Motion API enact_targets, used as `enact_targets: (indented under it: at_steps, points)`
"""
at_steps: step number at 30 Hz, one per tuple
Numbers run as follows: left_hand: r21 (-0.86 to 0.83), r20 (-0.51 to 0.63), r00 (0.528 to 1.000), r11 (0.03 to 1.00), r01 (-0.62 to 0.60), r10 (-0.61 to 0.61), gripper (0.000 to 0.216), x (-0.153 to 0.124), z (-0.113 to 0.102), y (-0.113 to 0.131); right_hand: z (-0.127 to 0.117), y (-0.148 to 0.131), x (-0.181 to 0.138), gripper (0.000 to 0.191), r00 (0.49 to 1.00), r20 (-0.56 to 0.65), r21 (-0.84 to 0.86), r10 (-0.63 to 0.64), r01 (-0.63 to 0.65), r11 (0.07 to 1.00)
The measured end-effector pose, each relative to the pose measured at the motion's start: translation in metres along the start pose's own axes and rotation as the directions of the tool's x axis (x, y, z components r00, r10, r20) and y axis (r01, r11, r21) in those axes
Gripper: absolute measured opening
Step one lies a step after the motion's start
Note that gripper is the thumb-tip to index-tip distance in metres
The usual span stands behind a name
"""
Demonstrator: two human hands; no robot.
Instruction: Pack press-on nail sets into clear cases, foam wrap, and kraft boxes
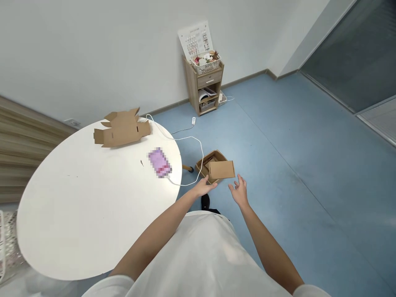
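Note:
A small closed cardboard box [222,169] appears over the right part of a larger open cardboard box [200,172] at floor level. Whether the small one rests on it or is in the air, I cannot tell. My left hand [204,187] is open just below the open box's near corner, with thumb and fingers apart. My right hand [240,191] is also open, its fingers spread and slightly bent, below and right of the small box. Neither hand appears to hold anything. Some brown pieces inside the larger box are partly hidden.
On the white round table [93,198] lie an unfolded cardboard box [123,128] and a blurred purple phone [160,162] with a white cable [201,150] looping over the edge. A wooden cabinet [192,82] bearing a basket [208,66] stands against the wall. My shoe [205,202] is near the open box.

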State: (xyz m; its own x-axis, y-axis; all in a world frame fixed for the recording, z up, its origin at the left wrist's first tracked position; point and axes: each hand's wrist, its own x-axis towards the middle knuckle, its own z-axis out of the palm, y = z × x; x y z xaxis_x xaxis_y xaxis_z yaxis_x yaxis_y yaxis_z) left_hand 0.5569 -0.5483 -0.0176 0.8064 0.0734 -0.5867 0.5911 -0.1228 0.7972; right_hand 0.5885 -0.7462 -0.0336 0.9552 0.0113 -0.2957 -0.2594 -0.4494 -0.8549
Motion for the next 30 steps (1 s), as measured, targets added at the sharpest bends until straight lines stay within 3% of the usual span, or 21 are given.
enact_targets:
  at_steps: [3,8,10,13,16,21,25,28,30]
  points:
    - [0.074,0.023,0.997,0.995,0.071,-0.073,0.079,-0.009,-0.007,-0.007,0.003,0.004,-0.007,0.062,0.998,0.054,-0.007,-0.011,0.011,1.000]
    - [0.052,0.043,0.996,0.996,0.071,-0.073,0.069,-0.050,-0.033,-0.015,0.017,-0.005,-0.026,0.047,0.971,0.238,0.011,-0.022,0.020,1.000]
    - [0.005,0.006,0.998,0.998,0.055,-0.055,0.066,-0.074,-0.049,-0.018,0.029,-0.018,-0.034,0.043,0.941,0.332,0.038,-0.056,0.046,0.998]
    - [-0.044,-0.141,0.989,0.998,0.035,-0.041,0.063,-0.114,-0.075,-0.028,0.057,-0.044,-0.046,0.041,0.876,0.458,0.094,-0.152,0.123,0.988]
    - [-0.073,-0.325,0.945,0.997,0.021,-0.044,0.062,-0.156,-0.101,-0.048,0.093,-0.073,-0.060,0.041,0.768,0.586,0.128,-0.258,0.226,0.966]
    - [-0.136,-0.574,0.816,0.991,-0.007,-0.073,0.058,-0.229,-0.141,-0.097,0.169,-0.118,-0.103,0.036,0.575,0.751,0.094,-0.325,0.393,0.915]
    - [-0.200,-0.682,0.724,0.979,-0.045,-0.106,0.058,-0.295,-0.165,-0.149,0.226,-0.140,-0.167,0.034,0.371,0.890,0.052,-0.266,0.497,0.866]
    - [-0.255,-0.740,0.655,0.965,-0.066,-0.151,0.058,-0.343,-0.177,-0.193,0.262,-0.144,-0.217,0.036,0.190,0.967,0.024,-0.169,0.591,0.806]
    - [-0.296,-0.767,0.612,0.953,-0.071,-0.193,0.058,-0.370,-0.183,-0.219,0.283,-0.144,-0.245,0.039,0.096,0.991,0.008,-0.097,0.665,0.746]
